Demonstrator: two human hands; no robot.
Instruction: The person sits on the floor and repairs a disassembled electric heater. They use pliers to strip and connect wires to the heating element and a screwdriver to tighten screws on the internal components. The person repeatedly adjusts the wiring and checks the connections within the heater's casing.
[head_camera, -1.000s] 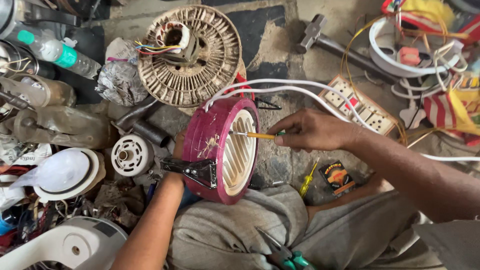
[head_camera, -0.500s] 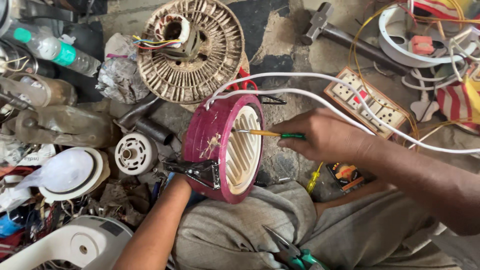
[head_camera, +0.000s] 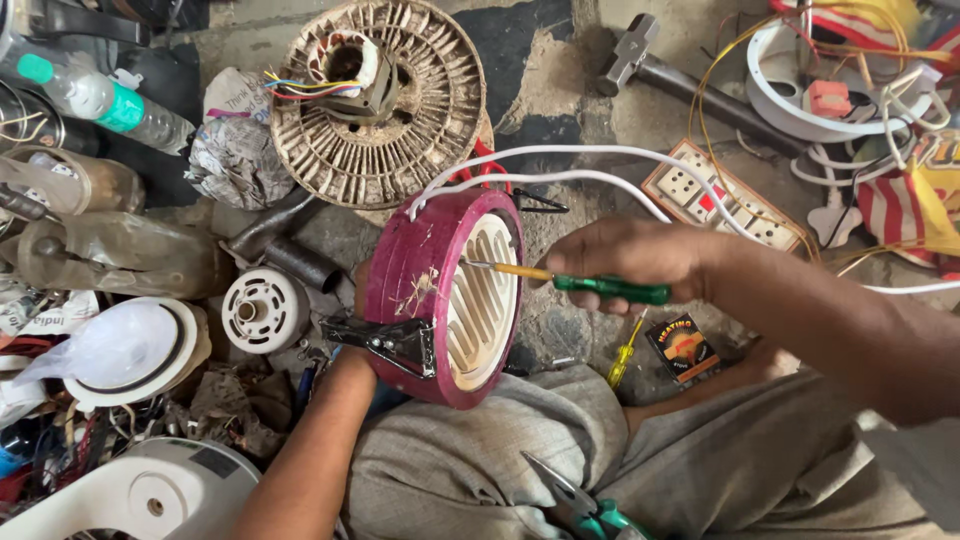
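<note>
A round magenta appliance housing with a cream slotted grille stands on edge above my lap. My left hand is mostly hidden behind it and holds it from the far side, near a black metal bracket. My right hand grips a screwdriver with a green handle. Its yellow shank and tip reach into the grille's upper slots. Two white cables arc from the housing's top to the right.
A dusty round motor core with coloured wires lies beyond the housing. A white power strip, hammer, small yellow screwdriver and small printed box lie on the right. Pliers rest on my lap. Bottles and white parts crowd the left.
My right hand has shifted its grip back along the screwdriver, so the green handle now shows. The tip stays at the grille. The view has tilted slightly.
</note>
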